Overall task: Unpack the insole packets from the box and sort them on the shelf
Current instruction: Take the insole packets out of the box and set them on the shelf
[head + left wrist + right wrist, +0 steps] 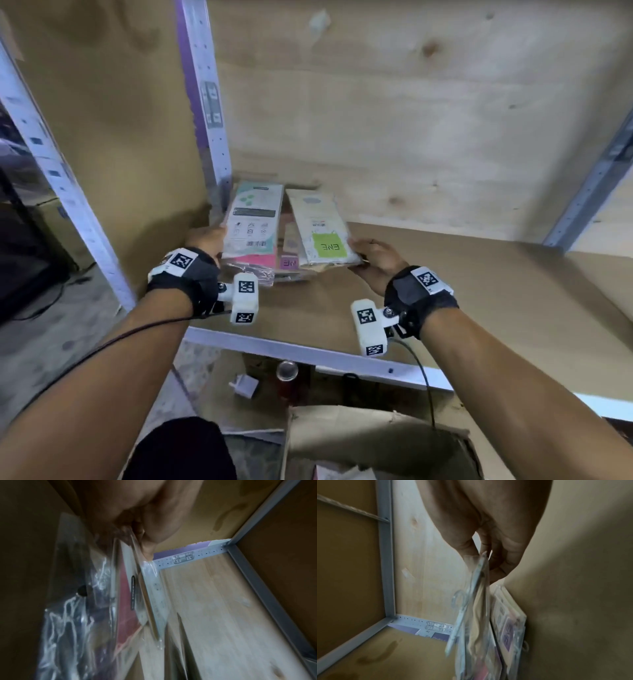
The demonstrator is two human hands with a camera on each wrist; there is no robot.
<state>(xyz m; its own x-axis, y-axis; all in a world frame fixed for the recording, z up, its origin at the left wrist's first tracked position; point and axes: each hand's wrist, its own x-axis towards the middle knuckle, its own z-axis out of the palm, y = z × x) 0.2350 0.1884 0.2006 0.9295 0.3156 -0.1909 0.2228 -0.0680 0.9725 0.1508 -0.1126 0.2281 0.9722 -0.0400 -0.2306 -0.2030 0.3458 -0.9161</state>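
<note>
Box [376, 442] sits lowest in the head view, bottom centre, flaps open; only pale scraps show inside, so how many packets are left can't be told. Above it, mid-frame, both wrists reach onto the shelf [479, 274]. Left hand [205, 240], centre left, grips the left edge of the teal packet [253, 222]; in the left wrist view the fingers [149, 545] curl round a clear plastic sleeve edge. Right hand [373, 257], centre right, pinches the near right corner of the cream packet [322, 229], the one with the green label; the right wrist view shows thumb and fingers closed on the thin sleeve. Both packets lie on a small pile [291, 263] in the shelf's back-left corner, just beside the post [205, 102].

Handling, as a judgement: light, flat, half-stiff card in slick, crinkly plastic, bendy if held by one end. Sleeves likely slide on each other, so the pile can fan out. Best taken at an edge or corner, thumb on top, or by the hanger hook.

Behind the pile: plywood back wall [411, 120].
</note>
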